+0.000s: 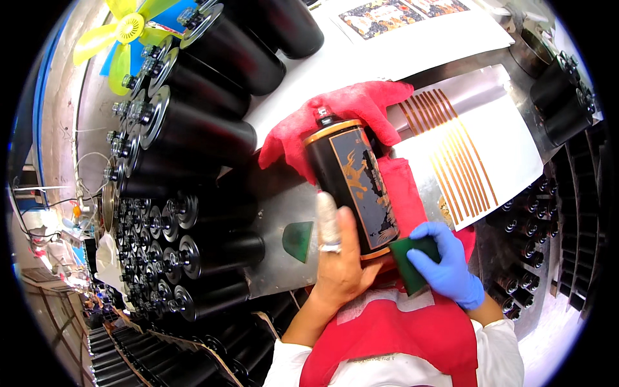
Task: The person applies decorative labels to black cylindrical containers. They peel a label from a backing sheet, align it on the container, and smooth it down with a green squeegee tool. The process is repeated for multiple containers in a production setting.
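Observation:
A black cylindrical bottle [345, 193] with gold rings and a dark label decorated in gold lies on a red cloth [335, 100], its neck pointing away from me. My left hand [342, 274] lies along the bottle's lower left side with the fingers stretched out, and one finger is wrapped in white. In a blue glove, my right hand [448, 264] pinches a green scraper [409, 264] between thumb and fingers, its edge close to the bottle's near end. A second green scraper [298, 241] lies on the metal table, left of my left hand.
To the right, a white sheet [512, 155] carries several thin gold strips [471, 174]. Black bottles [200, 129] are stacked along the left, and more bottles [561, 106] stand at the far right. A yellow fan [129, 29] is at the upper left. Printed sheets [380, 19] lie at the back.

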`<state>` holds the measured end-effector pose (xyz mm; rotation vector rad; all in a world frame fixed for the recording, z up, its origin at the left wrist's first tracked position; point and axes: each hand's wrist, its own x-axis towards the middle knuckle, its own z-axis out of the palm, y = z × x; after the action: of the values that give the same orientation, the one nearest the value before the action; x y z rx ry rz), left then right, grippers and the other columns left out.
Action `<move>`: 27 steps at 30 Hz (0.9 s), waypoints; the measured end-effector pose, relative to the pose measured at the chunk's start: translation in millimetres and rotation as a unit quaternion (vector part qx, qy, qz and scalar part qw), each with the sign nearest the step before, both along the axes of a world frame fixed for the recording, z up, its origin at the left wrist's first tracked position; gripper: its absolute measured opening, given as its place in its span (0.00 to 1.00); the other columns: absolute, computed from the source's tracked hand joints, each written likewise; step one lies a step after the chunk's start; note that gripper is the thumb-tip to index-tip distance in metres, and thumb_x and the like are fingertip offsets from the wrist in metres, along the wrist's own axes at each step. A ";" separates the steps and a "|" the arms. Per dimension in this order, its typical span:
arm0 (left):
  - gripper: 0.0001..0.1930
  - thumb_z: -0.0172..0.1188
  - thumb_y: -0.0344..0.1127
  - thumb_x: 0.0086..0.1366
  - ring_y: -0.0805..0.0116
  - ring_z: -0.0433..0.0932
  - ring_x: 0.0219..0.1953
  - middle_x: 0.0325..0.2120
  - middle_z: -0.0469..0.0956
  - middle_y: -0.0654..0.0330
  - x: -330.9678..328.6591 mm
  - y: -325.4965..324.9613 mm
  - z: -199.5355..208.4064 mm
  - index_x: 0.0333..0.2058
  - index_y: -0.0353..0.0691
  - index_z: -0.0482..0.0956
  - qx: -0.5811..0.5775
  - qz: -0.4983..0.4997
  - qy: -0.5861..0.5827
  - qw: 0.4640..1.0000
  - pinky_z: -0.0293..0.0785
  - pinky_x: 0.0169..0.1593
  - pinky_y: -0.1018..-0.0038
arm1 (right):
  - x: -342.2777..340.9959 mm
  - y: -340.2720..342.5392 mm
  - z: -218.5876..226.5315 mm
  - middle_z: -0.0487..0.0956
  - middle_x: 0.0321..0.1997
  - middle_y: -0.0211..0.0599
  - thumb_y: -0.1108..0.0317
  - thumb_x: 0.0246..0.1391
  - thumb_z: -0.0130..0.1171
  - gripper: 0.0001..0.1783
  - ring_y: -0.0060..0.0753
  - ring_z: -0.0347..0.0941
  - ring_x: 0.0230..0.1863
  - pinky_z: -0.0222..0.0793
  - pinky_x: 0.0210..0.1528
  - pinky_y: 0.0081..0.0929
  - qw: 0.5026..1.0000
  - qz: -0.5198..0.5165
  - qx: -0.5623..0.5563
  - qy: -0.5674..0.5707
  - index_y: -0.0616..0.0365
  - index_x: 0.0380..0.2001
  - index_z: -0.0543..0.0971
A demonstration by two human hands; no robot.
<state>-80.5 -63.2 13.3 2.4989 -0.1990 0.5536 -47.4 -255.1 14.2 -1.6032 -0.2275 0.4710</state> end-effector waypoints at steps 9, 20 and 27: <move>0.45 0.59 0.28 0.58 0.51 0.72 0.52 0.54 0.67 0.41 -21.7 25.5 -43.7 0.63 0.21 0.35 -0.176 -0.032 0.088 0.980 0.67 0.54 0.67 | 0.8 -4.3 -0.4 0.74 0.42 0.31 0.76 0.52 0.57 0.15 0.21 0.70 0.43 0.68 0.47 0.20 0.999 -0.002 0.027 0.017 0.60 0.44 0.71; 0.50 0.48 0.60 0.63 0.57 0.40 0.69 0.67 0.37 0.47 2.7 25.3 -24.1 0.65 0.32 0.31 -0.511 -0.059 0.075 0.854 0.38 0.68 0.64 | 63.8 -28.9 -23.5 0.75 0.31 0.29 0.67 0.55 0.55 0.09 0.18 0.70 0.31 0.65 0.37 0.15 0.973 -0.001 0.089 0.215 0.61 0.34 0.75; 0.37 0.48 0.38 0.65 0.51 0.35 0.69 0.67 0.32 0.41 25.4 37.9 -14.5 0.67 0.38 0.39 -0.308 -0.081 0.106 0.942 0.32 0.67 0.66 | 90.9 35.9 -6.6 0.71 0.27 0.22 0.73 0.43 0.67 0.13 0.08 0.64 0.26 0.62 0.29 0.09 0.983 0.124 0.006 0.134 0.57 0.31 0.74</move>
<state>-55.1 -25.3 -1.2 1.8887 -0.1206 0.2243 43.5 -219.3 7.6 -1.4879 -0.2250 0.8688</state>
